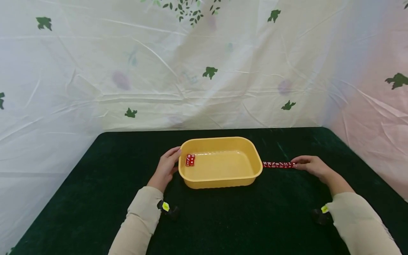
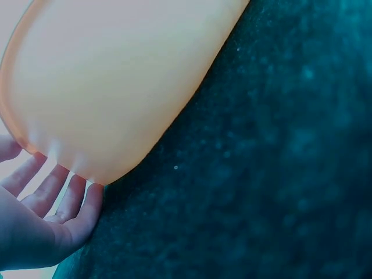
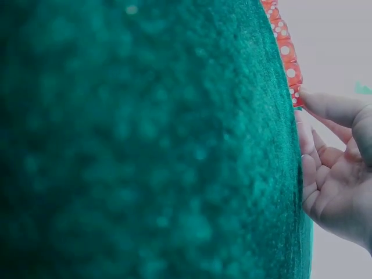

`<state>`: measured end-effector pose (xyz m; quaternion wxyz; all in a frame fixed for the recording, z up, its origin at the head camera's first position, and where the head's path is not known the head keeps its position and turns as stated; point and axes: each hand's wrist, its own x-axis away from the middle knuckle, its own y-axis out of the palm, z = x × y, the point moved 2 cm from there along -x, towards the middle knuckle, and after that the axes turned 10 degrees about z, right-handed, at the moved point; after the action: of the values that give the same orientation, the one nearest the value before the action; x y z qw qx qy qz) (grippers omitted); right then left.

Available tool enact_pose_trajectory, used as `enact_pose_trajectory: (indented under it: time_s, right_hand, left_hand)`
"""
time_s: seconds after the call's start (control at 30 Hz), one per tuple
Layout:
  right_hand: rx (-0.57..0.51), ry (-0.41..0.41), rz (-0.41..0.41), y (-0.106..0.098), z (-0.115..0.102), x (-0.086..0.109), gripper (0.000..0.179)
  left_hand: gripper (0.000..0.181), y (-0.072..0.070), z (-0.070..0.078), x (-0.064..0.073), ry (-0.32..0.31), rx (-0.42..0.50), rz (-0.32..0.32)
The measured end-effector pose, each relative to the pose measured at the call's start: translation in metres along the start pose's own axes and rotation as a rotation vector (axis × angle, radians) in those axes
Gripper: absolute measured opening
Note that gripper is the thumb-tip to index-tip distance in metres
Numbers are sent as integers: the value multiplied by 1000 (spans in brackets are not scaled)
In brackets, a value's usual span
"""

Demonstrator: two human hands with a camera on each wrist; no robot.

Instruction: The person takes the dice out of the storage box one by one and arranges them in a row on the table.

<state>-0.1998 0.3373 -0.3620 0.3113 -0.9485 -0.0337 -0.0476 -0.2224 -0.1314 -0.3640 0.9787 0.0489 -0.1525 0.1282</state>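
Note:
A yellow plastic basin [image 1: 220,182] stands on the dark green cloth, with a few red dice [image 1: 190,160] grouped inside at its left end. My left hand [image 1: 166,166] is at the basin's left end. In the left wrist view, spread fingertips [image 2: 74,183] rest against its outer wall, the thumb near the rim. From the basin's right side, a straight row of red dice with white pips [image 1: 277,165] runs rightward. The thumb and forefinger of my right hand [image 1: 313,165] pinch the end die [image 3: 295,95] of this row; its other fingers curl loosely below.
The green cloth [image 1: 223,223] covers a table with rounded far corners. Behind it and at both sides hangs a pale sheet [image 1: 165,85] printed with green leaves and birds. A dark wrist camera [image 1: 170,211] sits on the left sleeve, another [image 1: 321,216] on the right.

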Motion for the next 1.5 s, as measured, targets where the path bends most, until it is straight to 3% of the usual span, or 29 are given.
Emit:
enact_pose_trajectory:
  time_s: [0.33,0.7,1.13,1.5]
  right_hand:
    - [12,5,-18,-3,-7,2,41]
    - [37,73,-61,-19,-18,-3,54]
    - [109,-1,-29,-27,-63,-17,55]
    - [105,-36,-23,-16,-96,-33,52]
  left_hand:
    - [34,0,1,0,8,1,-4]
    - [32,-1,-1,0,16,17,-20]
    - [32,2,0,0,15,15,-17]
    - [30,0,0,-1,17,13,-12]
